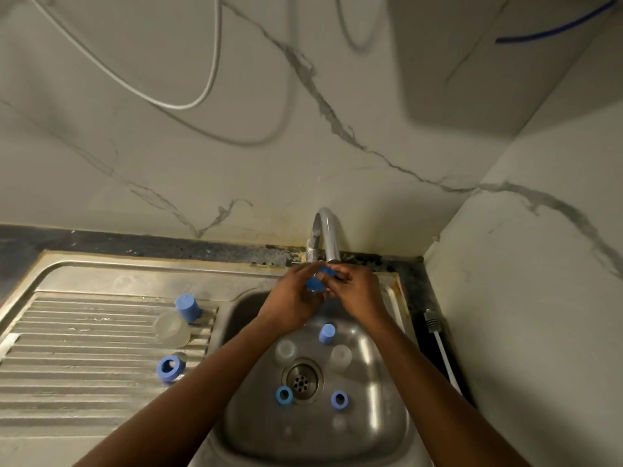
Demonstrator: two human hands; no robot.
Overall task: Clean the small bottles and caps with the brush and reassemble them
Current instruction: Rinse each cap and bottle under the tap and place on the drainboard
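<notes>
Left hand (296, 294): grip curled round blue cap pieces (316, 283) just under the tap (326, 237).
Right hand (360, 291): grip pinching the same pieces from the other side.
Sink (381, 416): upright cap (327, 333), two rings (284, 395), two clear bottles (285, 348) around the drain (302, 380).
Drainboard (84, 332): cap (187, 306), bottle (172, 328), ring (170, 367).

your left hand (290, 298) and right hand (360, 294), both gripping a blue piece (317, 283), fill the gap under the faucet spout (327, 237). around the drain (302, 380), an upright cap (327, 334), two clear bottles (285, 350) (341, 355) and two blue rings (284, 395) (339, 399) crowd the basin (381, 382) floor. the drainboard's (84, 382) left ribs offer passage.
</notes>
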